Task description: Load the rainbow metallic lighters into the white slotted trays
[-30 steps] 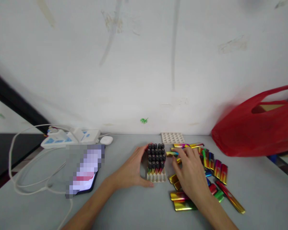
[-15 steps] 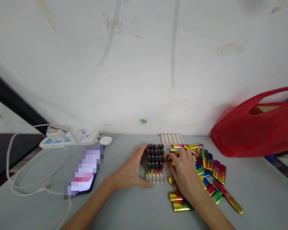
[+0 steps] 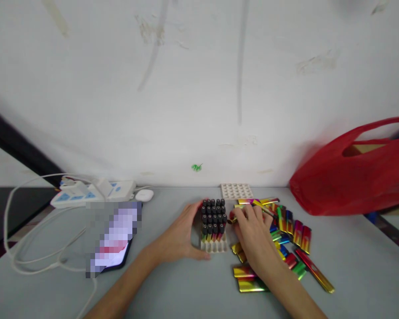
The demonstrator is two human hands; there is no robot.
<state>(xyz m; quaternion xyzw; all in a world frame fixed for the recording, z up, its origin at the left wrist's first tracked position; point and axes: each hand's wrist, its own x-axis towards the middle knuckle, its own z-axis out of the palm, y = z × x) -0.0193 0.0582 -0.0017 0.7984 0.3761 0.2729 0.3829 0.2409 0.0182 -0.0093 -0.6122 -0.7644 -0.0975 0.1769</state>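
Observation:
A white tray with holes (image 3: 214, 247) stands in the middle of the table, its rows filled with several upright black-capped sticks (image 3: 214, 218) with shiny coloured bodies. The front rows of the tray are bare. My left hand (image 3: 179, 237) curves around the tray's left side, thumb at the front corner and fingers at the back. My right hand (image 3: 254, 235) is just right of the tray, above a pile of shiny metallic casings (image 3: 282, 248). Its fingers are curled on a gold metallic casing (image 3: 231, 220), whose end pokes out toward the tray; the rest is hidden.
A second white holed tray (image 3: 236, 191) lies against the wall. At the right sits a red bag (image 3: 349, 181). On the left are a phone (image 3: 119, 235), a power strip (image 3: 93, 193), a white earbud case (image 3: 144, 195) and looping white cables (image 3: 11, 248).
The end of the gold casing at my right fingertips shows more plainly now. My left hand stays at the tray. The whole view has shifted slightly.

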